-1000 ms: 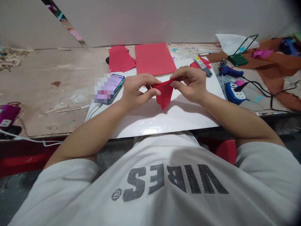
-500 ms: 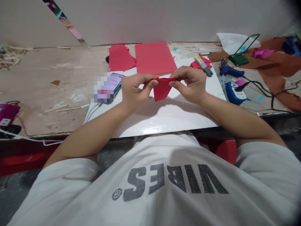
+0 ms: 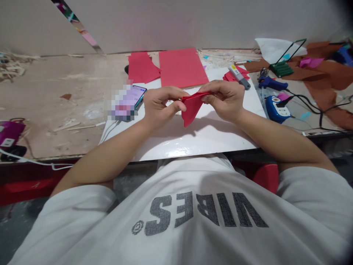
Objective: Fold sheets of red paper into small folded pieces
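Observation:
Between my two hands hangs a small folded piece of red paper (image 3: 191, 110), its layers slightly apart along the top edge. My left hand (image 3: 163, 105) pinches its left corner between thumb and fingers. At the other end my right hand (image 3: 224, 98) grips the upper right corner with thumb and forefinger. Both hands are above a white board (image 3: 171, 145). Just behind them lies a large red sheet (image 3: 182, 67), and left of that a red sheet with an irregular edge (image 3: 142, 67).
A phone (image 3: 131, 101) on a cable lies left of my hands. To the right are a grey utility knife (image 3: 239, 77) on red scraps, a blue glue gun (image 3: 273, 83), a blue power socket (image 3: 276, 109) with black cords, and a green stand (image 3: 281, 69).
The red paper has tilted, its right end up and its lower tip nearer me. Its layers show more apart at the top. Both hands keep their pinch, shifted slightly.

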`<state>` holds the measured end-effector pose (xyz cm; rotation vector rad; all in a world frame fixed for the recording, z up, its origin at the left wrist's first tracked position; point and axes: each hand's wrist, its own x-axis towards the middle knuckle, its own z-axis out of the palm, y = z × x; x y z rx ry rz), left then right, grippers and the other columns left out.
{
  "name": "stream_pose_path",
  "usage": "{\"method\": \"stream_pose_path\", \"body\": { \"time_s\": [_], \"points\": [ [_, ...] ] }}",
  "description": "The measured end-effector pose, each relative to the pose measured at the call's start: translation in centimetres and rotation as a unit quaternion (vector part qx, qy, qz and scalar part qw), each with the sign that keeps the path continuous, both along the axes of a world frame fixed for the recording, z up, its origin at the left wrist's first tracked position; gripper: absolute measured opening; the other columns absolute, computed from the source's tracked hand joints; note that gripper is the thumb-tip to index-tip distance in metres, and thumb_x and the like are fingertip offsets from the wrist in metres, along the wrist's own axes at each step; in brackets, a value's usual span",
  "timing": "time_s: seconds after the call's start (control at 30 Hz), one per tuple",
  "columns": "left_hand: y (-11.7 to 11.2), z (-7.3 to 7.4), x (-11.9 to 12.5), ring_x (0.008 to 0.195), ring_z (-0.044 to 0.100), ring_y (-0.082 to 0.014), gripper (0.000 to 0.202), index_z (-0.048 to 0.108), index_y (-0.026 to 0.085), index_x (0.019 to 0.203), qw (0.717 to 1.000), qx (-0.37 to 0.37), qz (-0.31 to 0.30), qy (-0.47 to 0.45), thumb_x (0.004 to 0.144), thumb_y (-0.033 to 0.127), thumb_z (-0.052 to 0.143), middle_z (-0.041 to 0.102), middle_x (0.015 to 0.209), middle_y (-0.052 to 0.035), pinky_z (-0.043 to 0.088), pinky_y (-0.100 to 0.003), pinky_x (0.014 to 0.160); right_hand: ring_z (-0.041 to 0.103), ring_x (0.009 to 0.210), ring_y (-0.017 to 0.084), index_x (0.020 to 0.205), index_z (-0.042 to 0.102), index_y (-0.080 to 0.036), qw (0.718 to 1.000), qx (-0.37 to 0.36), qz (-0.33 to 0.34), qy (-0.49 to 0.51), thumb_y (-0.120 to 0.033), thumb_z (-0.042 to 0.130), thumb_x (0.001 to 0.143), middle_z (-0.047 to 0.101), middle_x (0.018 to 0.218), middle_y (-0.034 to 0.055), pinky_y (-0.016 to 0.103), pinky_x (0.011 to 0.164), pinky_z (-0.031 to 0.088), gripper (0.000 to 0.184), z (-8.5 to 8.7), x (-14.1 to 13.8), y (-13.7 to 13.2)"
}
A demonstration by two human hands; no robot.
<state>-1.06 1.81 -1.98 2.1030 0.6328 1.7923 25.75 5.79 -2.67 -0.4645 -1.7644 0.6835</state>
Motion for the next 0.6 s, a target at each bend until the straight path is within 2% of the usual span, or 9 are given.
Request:
{"method": "stream_pose_path", "body": {
  "time_s": [0.2,0.37,0.5,0.6],
  "points": [
    [0.9,-0.4,-0.5,0.069,0.082,-0.0199,0.064,0.098,0.034,0.105,1.000,-0.012,0.026,-0.008,0.117,0.094,0.081,0.090,0.087,-0.0034,0.064,-0.037,0.061,0.081,0.083,0.021,0.103,0.093,-0.025,1.000,-0.019,0.019,0.004,-0.073,0.105,0.106,0.088,0.094,0.0050,0.037,0.078,0.073,0.049,0.4,-0.1,0.0],
    [0.8,-0.8,-0.6,0.076,0.082,-0.0189,0.062,0.096,0.027,0.115,0.997,-0.013,0.071,0.036,0.117,0.089,0.087,0.089,0.092,-0.0046,0.067,-0.034,0.070,0.085,0.084,0.022,0.106,0.097,-0.025,1.000,0.014,0.027,0.003,-0.072,0.102,0.106,0.093,0.098,0.0060,0.037,0.078,0.074,0.047,0.6,-0.5,-0.3],
    [0.1,-0.2,0.5,0.060,0.068,-0.0131,0.048,0.090,0.027,0.100,0.996,0.063,0.056,0.023,0.121,0.070,0.091,0.082,0.078,0.0011,0.053,-0.033,0.058,0.086,0.087,0.021,0.108,0.098,-0.025,0.999,0.016,0.048,0.010,-0.064,0.104,0.107,0.094,0.102,0.0044,0.035,0.079,0.075,0.039,0.6,-1.0,-1.1],
    [-0.4,0.3,1.0,0.057,0.066,-0.0120,0.047,0.086,0.029,0.095,0.990,0.114,0.077,0.002,0.123,0.067,0.090,0.081,0.075,0.0031,0.048,-0.034,0.054,0.084,0.081,0.018,0.111,0.099,-0.026,0.998,0.002,0.061,0.009,-0.064,0.104,0.109,0.092,0.099,0.0029,0.032,0.076,0.075,0.039,0.6,-1.3,-1.9]
  ]
}}
